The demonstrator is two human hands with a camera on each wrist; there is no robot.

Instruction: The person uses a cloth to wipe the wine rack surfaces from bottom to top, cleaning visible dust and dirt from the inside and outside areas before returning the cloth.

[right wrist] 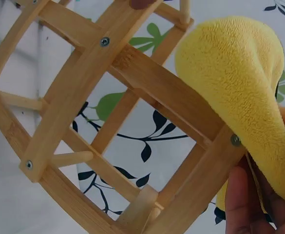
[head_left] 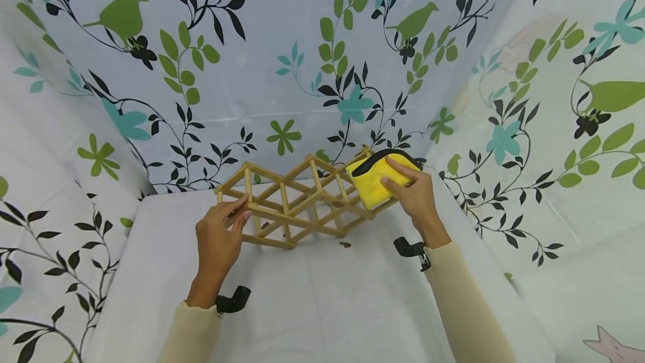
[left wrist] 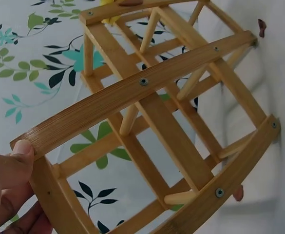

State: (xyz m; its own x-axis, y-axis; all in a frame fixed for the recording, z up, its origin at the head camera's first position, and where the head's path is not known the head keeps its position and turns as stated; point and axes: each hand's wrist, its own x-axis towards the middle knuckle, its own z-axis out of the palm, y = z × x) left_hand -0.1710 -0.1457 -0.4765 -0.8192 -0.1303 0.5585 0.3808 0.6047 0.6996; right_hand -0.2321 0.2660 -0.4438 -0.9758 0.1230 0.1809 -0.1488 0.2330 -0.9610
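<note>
A light wooden lattice rack (head_left: pixel 297 220), made of crossed slats and round dowels, stands across the far part of the table. My left hand (head_left: pixel 219 240) pinches its left end; in the left wrist view the thumb (left wrist: pixel 23 151) presses on the end of a slat. A yellow cloth (head_left: pixel 370 192) with a black edge is in my right hand (head_left: pixel 420 200), folded over the rack's right end. The right wrist view shows the fluffy cloth (right wrist: pixel 230 63) against a slat corner beside a screw, with fingers (right wrist: pixel 239 200) behind the slat.
The rack is on a white-covered table (head_left: pixel 327 307). A small brown bit (head_left: pixel 345 245) lies in front of it. Fabric walls (head_left: pixel 262 83) printed with leaves and birds rise behind and at both sides. Each wrist wears a black mount (head_left: pixel 234 299).
</note>
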